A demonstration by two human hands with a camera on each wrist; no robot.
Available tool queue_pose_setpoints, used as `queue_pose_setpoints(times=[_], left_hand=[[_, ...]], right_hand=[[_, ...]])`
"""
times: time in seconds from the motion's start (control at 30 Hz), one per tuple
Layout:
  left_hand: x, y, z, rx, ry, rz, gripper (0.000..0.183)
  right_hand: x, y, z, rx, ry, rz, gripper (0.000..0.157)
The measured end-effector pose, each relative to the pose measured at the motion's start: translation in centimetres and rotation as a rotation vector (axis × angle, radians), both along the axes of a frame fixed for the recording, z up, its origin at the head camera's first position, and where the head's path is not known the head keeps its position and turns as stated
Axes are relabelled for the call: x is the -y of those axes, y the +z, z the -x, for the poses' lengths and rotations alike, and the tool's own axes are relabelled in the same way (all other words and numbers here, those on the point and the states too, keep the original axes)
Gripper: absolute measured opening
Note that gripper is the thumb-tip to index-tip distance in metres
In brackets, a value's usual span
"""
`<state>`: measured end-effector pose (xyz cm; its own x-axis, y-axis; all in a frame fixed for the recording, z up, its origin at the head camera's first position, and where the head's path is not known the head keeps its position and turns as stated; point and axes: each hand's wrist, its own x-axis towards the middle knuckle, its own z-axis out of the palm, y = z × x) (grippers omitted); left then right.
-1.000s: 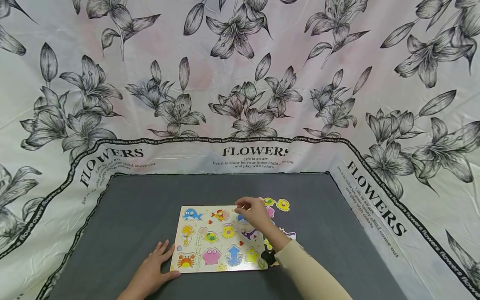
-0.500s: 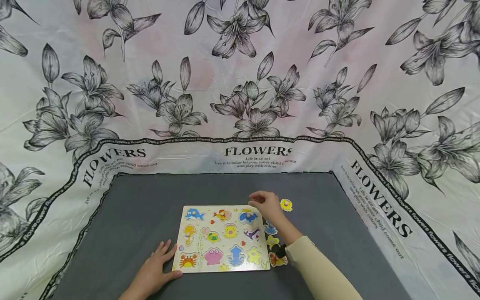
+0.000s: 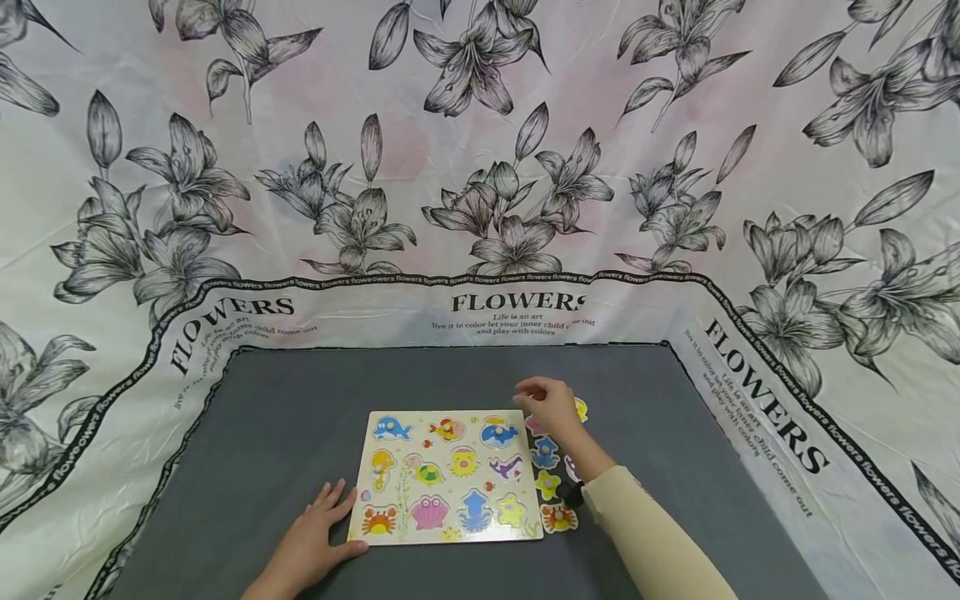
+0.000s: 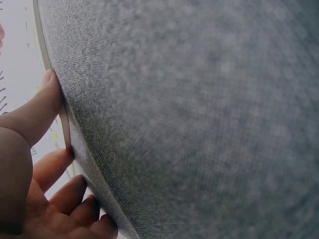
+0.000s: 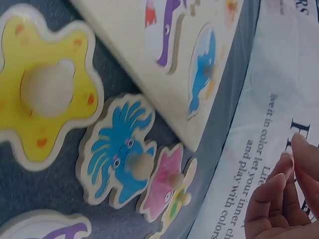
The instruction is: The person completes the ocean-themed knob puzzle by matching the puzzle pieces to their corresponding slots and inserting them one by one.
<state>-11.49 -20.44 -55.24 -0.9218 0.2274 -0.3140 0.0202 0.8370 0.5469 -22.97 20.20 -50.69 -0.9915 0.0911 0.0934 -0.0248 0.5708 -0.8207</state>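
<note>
A wooden peg puzzle board (image 3: 442, 540) with painted sea animals lies on the dark grey table. My left hand (image 3: 311, 533) rests at its left edge; in the left wrist view the thumb (image 4: 42, 107) and index fingertip touch that edge. My right hand (image 3: 551, 408) is over the board's upper right corner, fingers loosely bent, nothing seen between thumb and index finger. Beneath and beside it lie knobbed pieces: a blue squid (image 5: 122, 149), a pink shell (image 5: 164, 184), a green turtle (image 5: 174, 206), a yellow star (image 3: 548, 484) and a red crab (image 3: 559, 517). A blue whale piece (image 3: 498, 432) sits in the board's top right.
Partly behind the right wrist are a purple-and-white piece (image 3: 572, 468) and a yellow piece (image 3: 581, 409). The loose pieces line the board's right side. White flower-printed cloth (image 3: 510, 192) rises beyond the table (image 3: 315, 383).
My right hand has moved right, from over the blue whale piece to the loose pieces at the board's upper right corner. The left hand has stayed at the board's left edge.
</note>
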Motion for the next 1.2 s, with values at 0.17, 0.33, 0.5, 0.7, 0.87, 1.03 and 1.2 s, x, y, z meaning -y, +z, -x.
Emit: queue_pose_setpoints(times=[0.17,0.33,0.5,0.7,0.87,1.03,1.2], left_hand=[[0.0,-0.2,0.1,0.007,0.004,-0.004,0.100],[0.0,-0.2,0.1,0.004,0.008,-0.001,0.101],[0.0,-0.1,0.2,0.017,0.012,0.012,0.101],[0.0,-0.2,0.1,0.009,0.012,0.001,0.099],[0.1,-0.4,0.1,0.006,0.013,-0.008,0.100],[0.1,-0.5,0.1,0.005,0.010,-0.013,0.100],[0.1,-0.4,0.0,0.008,0.015,-0.023,0.100]], right_hand=[[-0.6,0.0,0.3,0.016,-0.023,0.004,0.019],[-1.1,-0.2,0.7,0.022,-0.048,-0.011,0.020],[-1.3,-0.6,1.0,0.035,-0.070,-0.025,0.022],[-1.9,-1.4,1.2,0.070,-0.104,-0.055,0.021],[-2.5,-2.0,1.5,0.061,-0.109,-0.066,0.021],[-3.0,-2.6,1.8,0.065,-0.130,-0.063,0.021],[-3.3,-3.0,2.1,0.109,-0.162,-0.057,0.023]])
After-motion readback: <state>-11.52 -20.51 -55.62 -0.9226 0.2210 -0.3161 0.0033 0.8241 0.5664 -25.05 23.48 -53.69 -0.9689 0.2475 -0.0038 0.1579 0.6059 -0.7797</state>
